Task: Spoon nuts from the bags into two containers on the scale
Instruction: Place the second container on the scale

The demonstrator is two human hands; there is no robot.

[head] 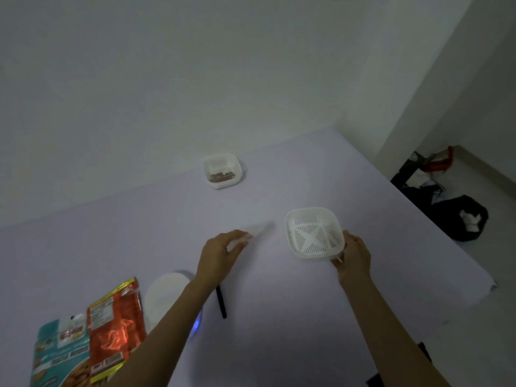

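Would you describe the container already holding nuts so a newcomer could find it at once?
Look to the far edge of the pale table, near the wall. The small white square container sits there alone. Unlike the slotted basket the right hand grips, it has solid walls and brown nuts inside.

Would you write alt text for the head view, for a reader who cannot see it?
A person's right hand grips the near corner of a white slotted basket while the left hand holds a blurred spoon. Farther back sits a container holding nuts; two bags lie at left.
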